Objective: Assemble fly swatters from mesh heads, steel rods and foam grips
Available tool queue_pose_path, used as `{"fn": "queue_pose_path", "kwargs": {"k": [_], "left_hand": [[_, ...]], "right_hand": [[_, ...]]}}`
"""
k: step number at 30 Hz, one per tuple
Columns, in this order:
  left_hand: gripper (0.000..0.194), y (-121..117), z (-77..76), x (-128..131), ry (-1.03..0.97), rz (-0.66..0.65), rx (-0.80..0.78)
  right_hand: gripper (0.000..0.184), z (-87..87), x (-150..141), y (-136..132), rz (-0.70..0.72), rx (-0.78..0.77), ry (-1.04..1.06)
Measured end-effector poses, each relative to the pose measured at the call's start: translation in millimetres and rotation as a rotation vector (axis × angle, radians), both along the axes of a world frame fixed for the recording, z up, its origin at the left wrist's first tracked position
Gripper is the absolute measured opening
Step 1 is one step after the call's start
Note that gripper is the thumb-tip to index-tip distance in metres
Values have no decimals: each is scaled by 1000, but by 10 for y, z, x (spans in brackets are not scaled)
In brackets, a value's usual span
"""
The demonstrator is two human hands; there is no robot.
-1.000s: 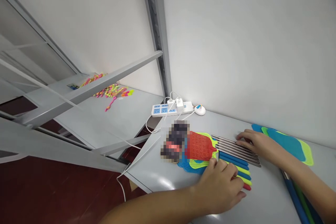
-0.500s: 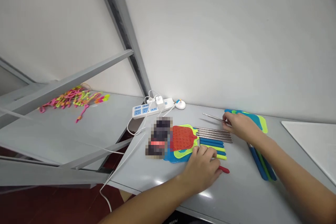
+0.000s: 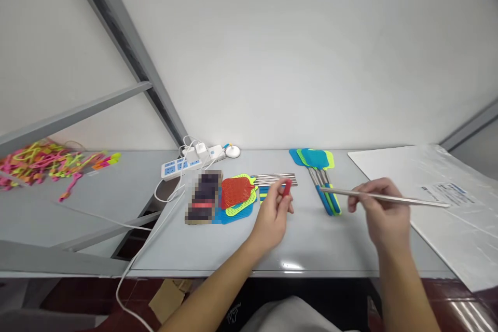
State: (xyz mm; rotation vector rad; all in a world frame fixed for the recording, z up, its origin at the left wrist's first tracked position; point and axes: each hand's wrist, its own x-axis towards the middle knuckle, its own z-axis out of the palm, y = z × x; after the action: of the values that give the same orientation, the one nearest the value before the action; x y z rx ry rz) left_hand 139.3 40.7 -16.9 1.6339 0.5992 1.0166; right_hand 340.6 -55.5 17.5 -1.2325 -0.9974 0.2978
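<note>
My left hand (image 3: 271,218) is closed round a red handle grip (image 3: 287,188), its end standing up between the fingers above the table. To the right, my right hand (image 3: 383,218) pinches a thin metal rod (image 3: 414,199) that lies nearly level, one end pointing left. Beside my left hand are a red mesh fly swatter head (image 3: 235,192), a yellow-green head (image 3: 243,208) and a blue head (image 3: 237,217), overlapping. Several metal rods (image 3: 272,178) and blue and yellow-green handle grips (image 3: 263,193) lie behind that hand, partly hidden. Between my hands lie several whole fly swatters (image 3: 317,160) with blue and green grips.
A pixelated package (image 3: 203,197) lies left of the heads. Behind it are a power strip (image 3: 177,168) with cables and a round white object (image 3: 233,151). White wrapped board (image 3: 447,207) covers the right side. Colourful cords (image 3: 54,166) lie on the left table past a grey frame (image 3: 155,93).
My left hand has lifted the red grip off the table. My right hand has come right and nearer with the rod, now turned level. The view has swung right.
</note>
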Motion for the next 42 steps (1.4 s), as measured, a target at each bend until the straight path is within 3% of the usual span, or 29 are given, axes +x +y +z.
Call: {"fn": "queue_pose_path", "kwargs": {"k": [3, 6, 8, 14, 19, 23, 27, 31, 36, 39, 42], "left_hand": [[29, -46, 59, 300, -270, 74, -291], [12, -111, 79, 414, -484, 116, -536], [2, -180, 93, 352, -588, 136, -660], [3, -498, 145, -60, -733, 192, -852], [11, -819, 52, -310, -745, 171, -769], [9, -1001, -44, -370, -634, -88, -709], [14, -1013, -41, -392, -491, -252, -589], [22, -890, 33, -529, -441, -191, -493], [31, -802, 153, -700, -388, -82, -498], [33, -829, 218, -709, -205, -45, -369], [31, -892, 239, -651, 6, -26, -222]], "right_hand": [[17, -239, -167, -155, 101, 0, 114], [21, -423, -288, -302, 178, 14, 205], [20, -493, -346, -391, 250, 16, 234], [15, -499, -580, -544, 399, 26, 299], [15, -448, -724, -637, 555, -10, 299], [13, -436, -775, -704, 619, -108, 277], [9, -382, -780, -738, 555, -156, 285], [9, -308, -772, -751, 496, -145, 309], [14, -242, -899, -763, 593, -262, 328], [17, -211, -983, -776, 635, -330, 304], [19, -209, -992, -777, 546, -284, 282]]}}
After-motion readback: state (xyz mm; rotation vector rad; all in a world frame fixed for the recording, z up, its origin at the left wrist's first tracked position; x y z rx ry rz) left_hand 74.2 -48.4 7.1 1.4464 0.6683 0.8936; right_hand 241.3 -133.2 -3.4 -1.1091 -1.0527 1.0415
